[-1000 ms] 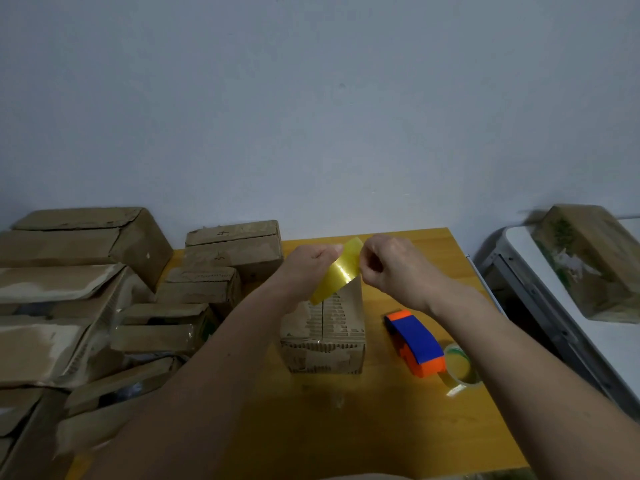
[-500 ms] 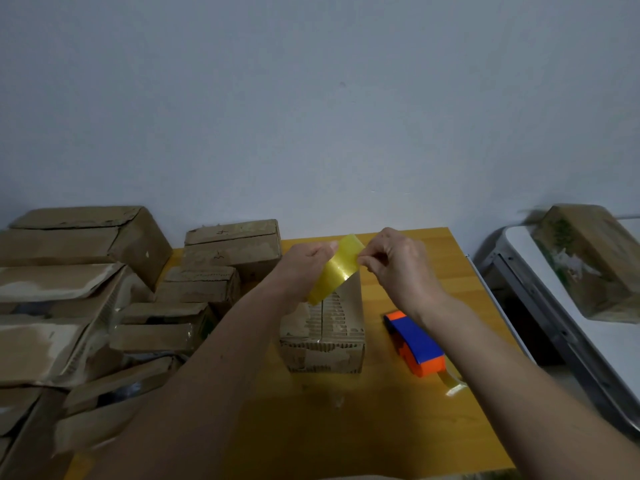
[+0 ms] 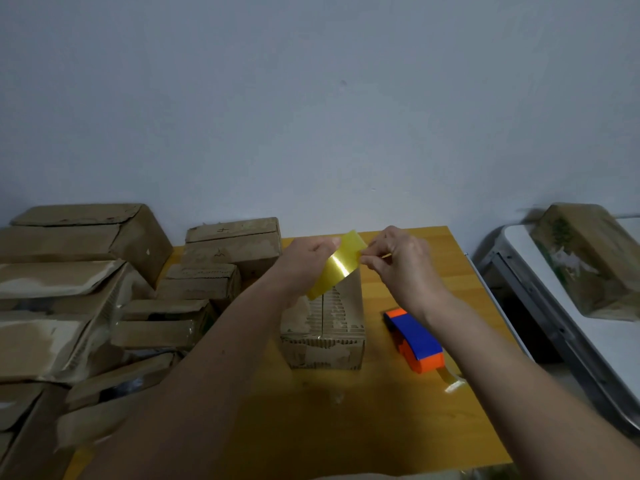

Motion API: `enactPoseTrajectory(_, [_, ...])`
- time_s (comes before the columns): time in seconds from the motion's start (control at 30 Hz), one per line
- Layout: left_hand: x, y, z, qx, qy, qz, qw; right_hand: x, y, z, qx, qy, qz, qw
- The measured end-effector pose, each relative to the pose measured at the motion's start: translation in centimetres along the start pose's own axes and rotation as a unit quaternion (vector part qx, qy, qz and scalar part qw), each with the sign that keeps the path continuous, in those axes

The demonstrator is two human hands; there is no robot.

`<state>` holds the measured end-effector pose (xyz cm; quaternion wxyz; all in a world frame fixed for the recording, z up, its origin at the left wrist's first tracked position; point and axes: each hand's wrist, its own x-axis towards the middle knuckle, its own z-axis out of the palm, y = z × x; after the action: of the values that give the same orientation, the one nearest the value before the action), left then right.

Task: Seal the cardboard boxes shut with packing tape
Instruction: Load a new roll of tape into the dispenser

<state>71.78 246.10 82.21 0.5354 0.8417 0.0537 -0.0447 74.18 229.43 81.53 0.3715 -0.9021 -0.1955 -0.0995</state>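
Observation:
A small worn cardboard box (image 3: 323,332) stands in the middle of the yellow wooden table (image 3: 346,420), its top flaps meeting along a centre seam. Above its far end a strip of yellow packing tape (image 3: 337,266) hangs slanted, held between both hands. My left hand (image 3: 308,263) pinches the strip's left edge. My right hand (image 3: 401,259) pinches its upper right corner with thumb and fingertips. The strip's lower end reaches down to the box top. An orange and blue tape dispenser (image 3: 415,341) lies on the table to the right of the box.
Several worn cardboard boxes (image 3: 79,306) are piled at the left, and two more boxes (image 3: 232,242) stand behind them near the wall. A white table (image 3: 606,344) at the right carries a wrapped box (image 3: 588,258). A gap separates the two tables.
My right hand has slid a little to the right and its fingers have closed tighter on the tape's corner. The strip stays stretched over the box; the view shifted slightly.

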Motion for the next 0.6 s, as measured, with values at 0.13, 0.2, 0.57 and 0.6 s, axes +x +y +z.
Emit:
enactPoseTrajectory(0.13, [0.0,0.1,-0.2,-0.035,-0.011,-0.038,0.999,-0.1,-0.4,0.4,-0.037,0.019,-0.036,0.999])
enactPoseTrajectory(0.2, [-0.1,0.2,-0.1,-0.044,-0.006,-0.053,0.998,0.0,-0.2,0.3,-0.009,0.024,-0.013,1.000])
enactPoseTrajectory(0.57, [-0.7,0.1,0.0,-0.008,0.019,-0.006,1.000,0.2,-1.3,-0.3,0.026,-0.033,0.055,0.998])
enactPoseTrajectory(0.6, [-0.7,0.0,0.1,-0.005,0.016,-0.007,1.000,0.3,-1.3,-0.4,0.020,-0.051,0.059,0.997])
